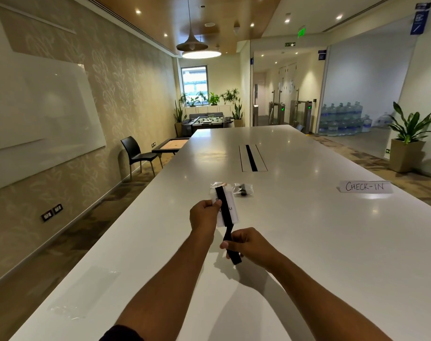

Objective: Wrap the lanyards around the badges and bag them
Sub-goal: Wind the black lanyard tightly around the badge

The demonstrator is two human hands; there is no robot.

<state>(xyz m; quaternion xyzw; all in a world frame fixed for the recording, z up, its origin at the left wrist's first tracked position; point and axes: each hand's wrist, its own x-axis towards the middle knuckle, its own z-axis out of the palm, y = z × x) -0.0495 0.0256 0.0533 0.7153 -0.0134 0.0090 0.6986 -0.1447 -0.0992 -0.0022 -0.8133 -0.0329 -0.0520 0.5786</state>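
Here, above the long glossy white table (295, 230), the left hand (204, 215) pinches the left edge of a white rectangular badge card (231, 207), thumb on its face and fingers curled behind, holding it up off the tabletop. A flat black fabric lanyard strap (224, 210) runs lengthwise down the front of the card and carries on past its lower edge to the right hand (246, 244), which grips the strap between thumb and curled fingers; a short black tail sticks out beneath that hand. The printing on the card is mostly covered by the strap (only a few letters show at either side).

Just beyond the badge, lying on the table, is a small clear plastic bag (244, 190) with something dark inside; what it holds is too small to make out. Another clear plastic bag (86, 294), flat, lies near the table's left edge, well apart from the hands. Farther right stands a folded white paper sign reading "CHECK-IN" (365, 187). A slotted cable hatch (252, 158) sits in the table's middle.
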